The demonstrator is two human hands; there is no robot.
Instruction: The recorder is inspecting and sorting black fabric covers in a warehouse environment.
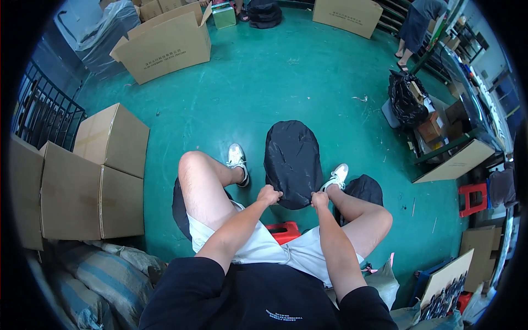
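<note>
Between my knees stands a rounded, oblong shape in a black fabric cover (293,159), its thin cloth wrinkled and slightly shiny. My left hand (270,194) is closed on the cover's near left edge. On the near right edge my right hand (319,199) pinches the same cloth. The near rim lies stretched between the two hands. What is inside the cover is hidden. Another black fabric-covered item (364,190) sits beyond my right shin, and part of a black item (180,209) shows beside my left thigh.
A red stool (283,231) is under me. Cardboard boxes (125,137) are stacked at left, above striped woven sacks (104,269). A large open carton (165,49) stands far left. At right are a bin with a black bag (407,99), a workbench and a red stool (473,199). Another person stands far right.
</note>
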